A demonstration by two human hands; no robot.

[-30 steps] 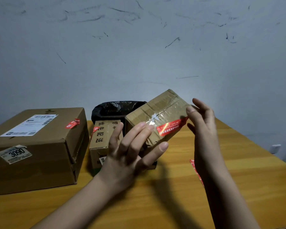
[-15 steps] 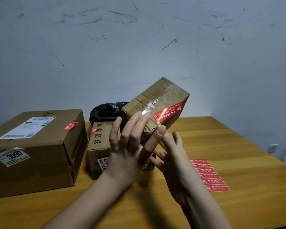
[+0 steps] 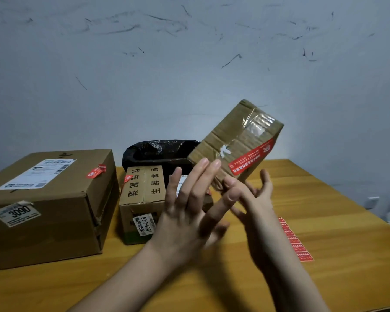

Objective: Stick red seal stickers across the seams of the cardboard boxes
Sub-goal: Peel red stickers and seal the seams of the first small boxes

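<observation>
The small brown cardboard box is tilted in the air above the wooden table, its long axis going up and to the right. A red seal sticker lies across its taped seam, near the lower edge. Both hands are under the box: left hand w/ fingers straight and together, tips touching the lower-left face; right hand w/ fingers apart, supporting the bottom corner. Right hand is nearer to the sheet of red stickers, just beside its wrist, approx. the next thing to reach, I judge.
</observation>
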